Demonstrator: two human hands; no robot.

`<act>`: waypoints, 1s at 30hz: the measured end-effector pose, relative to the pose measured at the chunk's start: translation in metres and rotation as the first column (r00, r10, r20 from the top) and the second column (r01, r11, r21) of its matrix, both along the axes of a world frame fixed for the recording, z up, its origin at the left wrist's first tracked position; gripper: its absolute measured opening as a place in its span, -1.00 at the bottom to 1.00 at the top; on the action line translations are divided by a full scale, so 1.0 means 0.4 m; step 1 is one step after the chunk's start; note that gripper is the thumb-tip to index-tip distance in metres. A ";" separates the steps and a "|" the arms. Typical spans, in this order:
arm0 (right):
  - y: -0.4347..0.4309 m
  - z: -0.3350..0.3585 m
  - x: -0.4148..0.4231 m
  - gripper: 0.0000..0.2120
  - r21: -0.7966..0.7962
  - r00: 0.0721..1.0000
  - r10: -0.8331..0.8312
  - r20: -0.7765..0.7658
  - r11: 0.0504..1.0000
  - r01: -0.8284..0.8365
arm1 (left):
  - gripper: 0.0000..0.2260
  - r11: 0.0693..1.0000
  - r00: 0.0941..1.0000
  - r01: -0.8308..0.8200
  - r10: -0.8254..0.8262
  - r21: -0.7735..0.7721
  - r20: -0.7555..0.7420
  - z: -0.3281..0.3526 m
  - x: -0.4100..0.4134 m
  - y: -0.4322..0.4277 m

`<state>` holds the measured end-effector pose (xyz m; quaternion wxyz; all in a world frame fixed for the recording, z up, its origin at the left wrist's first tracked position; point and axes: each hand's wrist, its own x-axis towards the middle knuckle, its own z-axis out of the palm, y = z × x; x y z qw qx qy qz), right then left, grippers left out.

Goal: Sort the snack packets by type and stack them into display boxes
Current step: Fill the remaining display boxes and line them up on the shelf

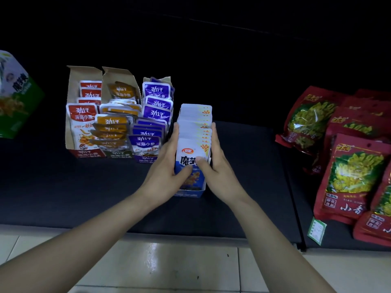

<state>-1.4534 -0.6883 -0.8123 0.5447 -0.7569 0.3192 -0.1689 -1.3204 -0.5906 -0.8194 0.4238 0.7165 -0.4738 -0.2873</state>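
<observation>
A row of white-and-blue snack packets (195, 127) stands upright in a blue display box (190, 193) on the dark shelf. My left hand (167, 163) holds the row's left side, thumb on the front packet. My right hand (215, 157) holds the right side, its thumb also pressing the front packet. To the left stand three display boxes: red packets (82, 117), orange packets (114, 123) and purple packets (152, 115), several leaning or lying loose.
Large red bags (351, 172) of yellow-green snacks lie overlapping at the right. A green snack box (14, 98) sits at the far left. A green price tag (316, 230) hangs at the shelf edge. Pale floor tiles lie below the shelf front.
</observation>
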 end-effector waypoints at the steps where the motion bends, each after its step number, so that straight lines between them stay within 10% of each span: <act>1: -0.003 -0.001 -0.003 -0.25 -0.015 1.000 0.004 -0.010 1.000 -0.005 | -0.15 1.000 1.000 0.006 -0.006 0.005 0.010 -0.001 0.000 0.002; 13: 0.051 -0.023 -0.036 -0.49 0.137 0.968 -0.068 -0.242 0.985 0.103 | -0.33 0.984 0.997 -0.070 0.067 0.166 0.028 -0.026 -0.034 0.077; 30: 0.163 0.307 0.062 -0.72 -0.163 0.996 -0.052 0.075 0.985 0.063 | -0.35 0.980 0.986 -0.146 0.132 -0.138 -0.105 0.368 0.075 0.265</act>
